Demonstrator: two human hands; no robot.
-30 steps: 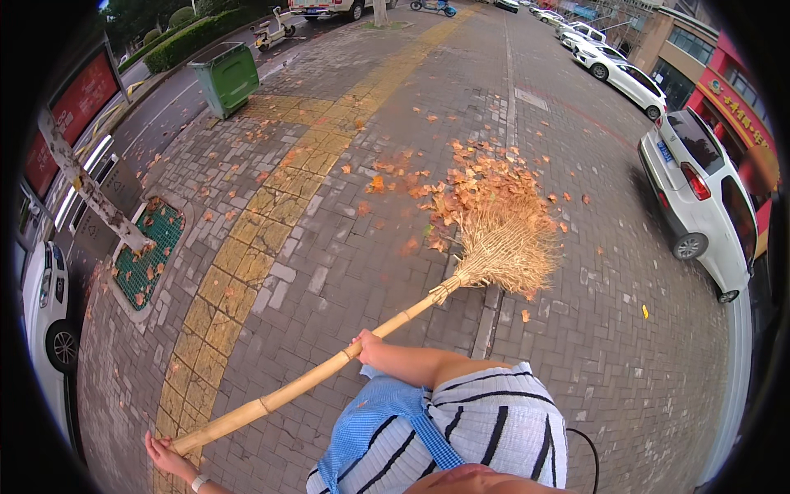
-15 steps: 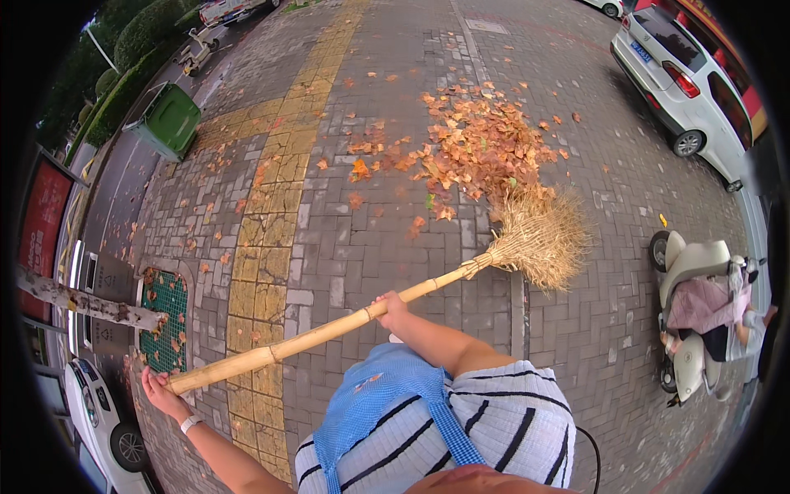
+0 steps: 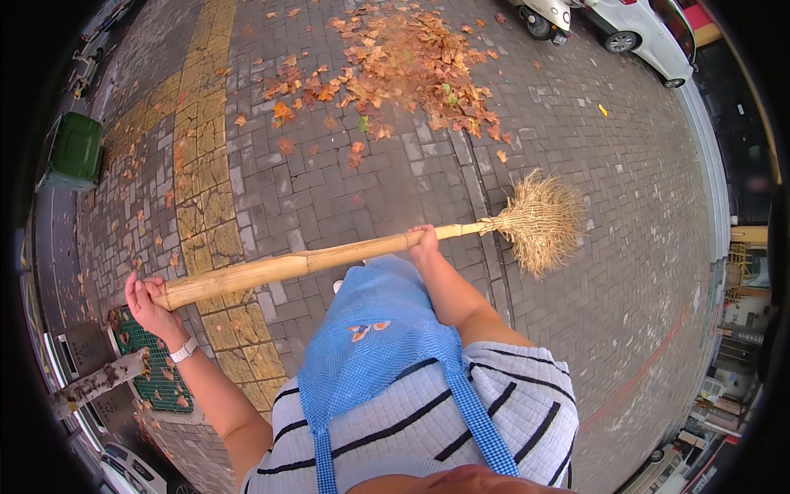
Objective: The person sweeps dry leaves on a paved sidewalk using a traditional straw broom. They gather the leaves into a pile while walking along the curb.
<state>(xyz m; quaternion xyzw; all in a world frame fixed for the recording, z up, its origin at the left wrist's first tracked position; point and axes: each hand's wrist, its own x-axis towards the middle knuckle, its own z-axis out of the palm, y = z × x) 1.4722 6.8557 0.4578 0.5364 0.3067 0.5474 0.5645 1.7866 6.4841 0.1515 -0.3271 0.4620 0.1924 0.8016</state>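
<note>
A long bamboo-handled straw broom [image 3: 309,262] lies across in front of me, its handle sloping slightly up to the right. My right hand [image 3: 424,240] is closed round the handle near the bristles. At the thick left end, my left hand [image 3: 150,306] holds the handle against its palm, some fingers loosely extended. The straw bristles [image 3: 541,222] fan out over the pavement on the right, apart from the leaves. Ahead lies a heap of orange-brown fallen leaves [image 3: 411,70], with looser leaves scattered to its left.
A green bin [image 3: 74,152] stands at far left. Yellow paving [image 3: 202,148] runs along the left side. Near my left hand are a tree trunk [image 3: 103,383] and green grating [image 3: 169,383]. A white scooter [image 3: 543,16] and white car [image 3: 646,33] stand at far right.
The broom's bristles have come away from the leaf heap, back and to its right. Both hands keep hold of the handle. My view has turned to the right.
</note>
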